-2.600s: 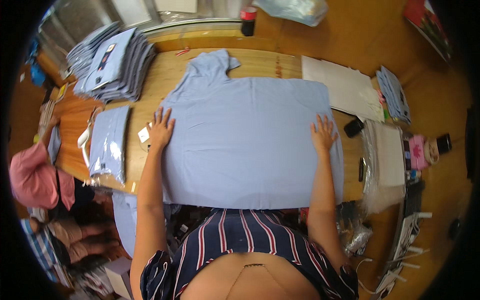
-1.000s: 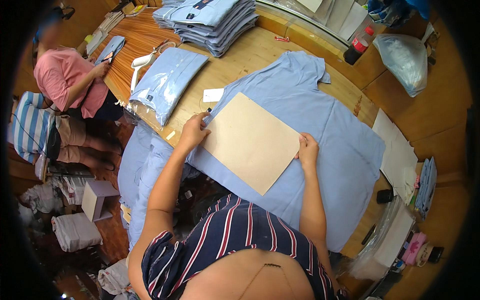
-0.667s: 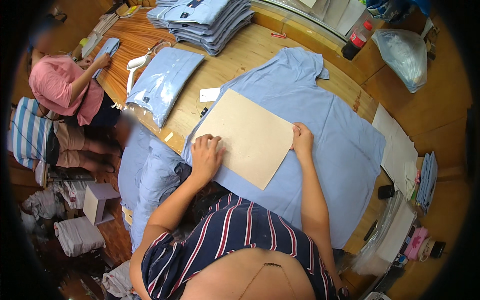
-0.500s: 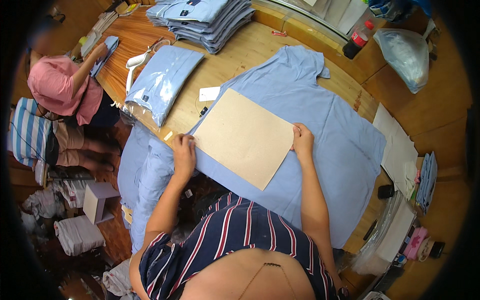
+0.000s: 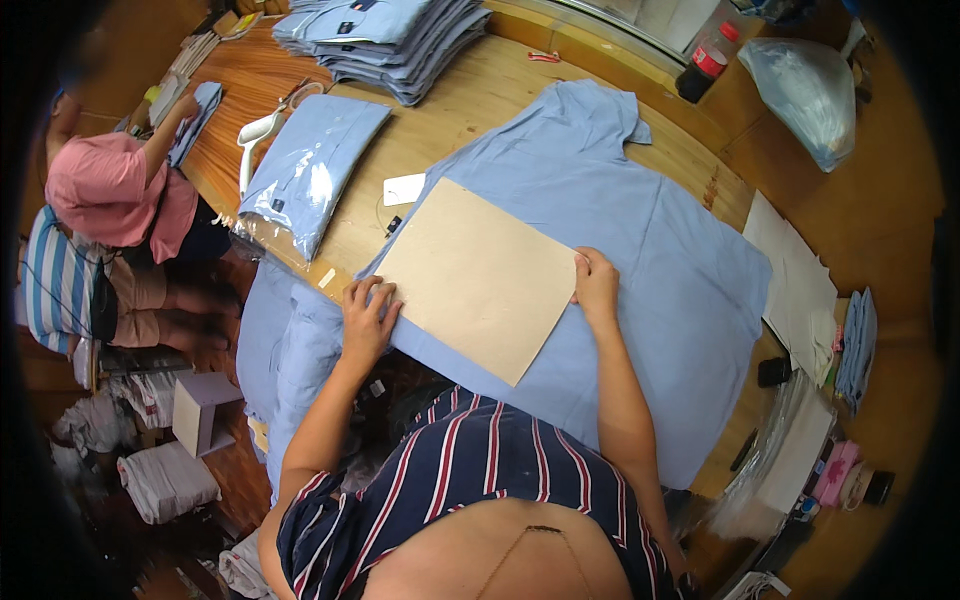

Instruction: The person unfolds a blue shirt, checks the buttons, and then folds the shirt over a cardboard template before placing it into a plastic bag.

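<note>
A light blue short-sleeved shirt [image 5: 660, 300] lies spread on the table, its collar end by my left hand. On top of it rests a square beige cardboard sheet [image 5: 480, 270], set at an angle. My right hand [image 5: 597, 287] pinches the sheet's right corner between thumb and fingers. At its left corner, my left hand [image 5: 369, 312] has bent fingers on the edge, next to the shirt's border; the fingertips are partly hidden. A white hang tag [image 5: 404, 189] and a small dark label [image 5: 393, 227] show beside the sheet.
Left of the shirt lies a bagged folded shirt [image 5: 318, 170] with a white lint roller [image 5: 258, 135]. Folded shirts [image 5: 400, 50] are stacked behind. A cola bottle [image 5: 707, 65] stands at the back right, white papers [image 5: 790, 270] at right. A person in pink [image 5: 125, 190] works at far left.
The view has shifted slightly. My left hand's fingers have spread a little over the cardboard's left corner. My right hand keeps its hold, and the sheet lies nearly as before.
</note>
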Available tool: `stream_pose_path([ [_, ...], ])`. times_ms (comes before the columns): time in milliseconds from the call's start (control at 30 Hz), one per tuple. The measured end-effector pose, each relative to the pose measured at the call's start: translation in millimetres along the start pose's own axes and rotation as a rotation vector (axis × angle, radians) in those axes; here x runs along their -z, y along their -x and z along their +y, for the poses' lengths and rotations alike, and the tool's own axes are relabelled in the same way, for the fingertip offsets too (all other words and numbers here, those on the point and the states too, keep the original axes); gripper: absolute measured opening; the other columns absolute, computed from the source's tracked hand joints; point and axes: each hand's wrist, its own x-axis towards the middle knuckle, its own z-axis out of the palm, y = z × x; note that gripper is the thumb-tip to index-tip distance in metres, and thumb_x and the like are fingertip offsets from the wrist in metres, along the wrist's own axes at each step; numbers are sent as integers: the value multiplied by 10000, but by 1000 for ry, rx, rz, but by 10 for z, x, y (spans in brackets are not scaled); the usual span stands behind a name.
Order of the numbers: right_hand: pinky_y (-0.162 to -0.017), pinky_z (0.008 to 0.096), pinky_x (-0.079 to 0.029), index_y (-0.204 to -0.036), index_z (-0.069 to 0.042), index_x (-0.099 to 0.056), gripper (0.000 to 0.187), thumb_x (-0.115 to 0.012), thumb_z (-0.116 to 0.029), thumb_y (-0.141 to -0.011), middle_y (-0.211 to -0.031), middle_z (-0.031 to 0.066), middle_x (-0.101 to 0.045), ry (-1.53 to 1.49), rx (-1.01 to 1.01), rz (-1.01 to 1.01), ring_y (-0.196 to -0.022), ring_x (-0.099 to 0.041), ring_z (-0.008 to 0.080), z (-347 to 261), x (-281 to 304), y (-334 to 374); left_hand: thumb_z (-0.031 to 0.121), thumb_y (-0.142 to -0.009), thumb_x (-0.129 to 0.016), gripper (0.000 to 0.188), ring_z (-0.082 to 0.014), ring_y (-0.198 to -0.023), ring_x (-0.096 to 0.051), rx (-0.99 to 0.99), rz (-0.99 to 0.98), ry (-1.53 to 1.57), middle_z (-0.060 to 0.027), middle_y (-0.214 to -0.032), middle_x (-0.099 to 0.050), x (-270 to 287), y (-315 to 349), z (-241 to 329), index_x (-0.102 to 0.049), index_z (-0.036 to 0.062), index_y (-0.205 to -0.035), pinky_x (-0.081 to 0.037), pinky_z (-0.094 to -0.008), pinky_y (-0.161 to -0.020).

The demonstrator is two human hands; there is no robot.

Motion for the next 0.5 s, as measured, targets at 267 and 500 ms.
stream_pose_path([
  [267, -667, 390, -449, -1009, -73, -569, 293, -544, -277, -800, -810, 164, -614, 233, 95, 155, -754, -585, 321, 227, 711, -433, 157, -703, -631, 167, -282, -887, -453, 8, -52, -239, -79, -932, -514, 93, -205, 154, -573, 82, -841, -381, -406, -722],
  [500, -886, 500, -307, -1085, -115, -540, 352, -335, -18, -816, -1086, 66, -556, 904, 27, 516, -1062, -462, 225, 1315, 2567, -1183, 88, -777, -525, 113, -328, -783, -495, -150, 105, 86, -159, -850, -544, -1050, -1959, 312, -566, 10, -847, -400, -401, -697],
])
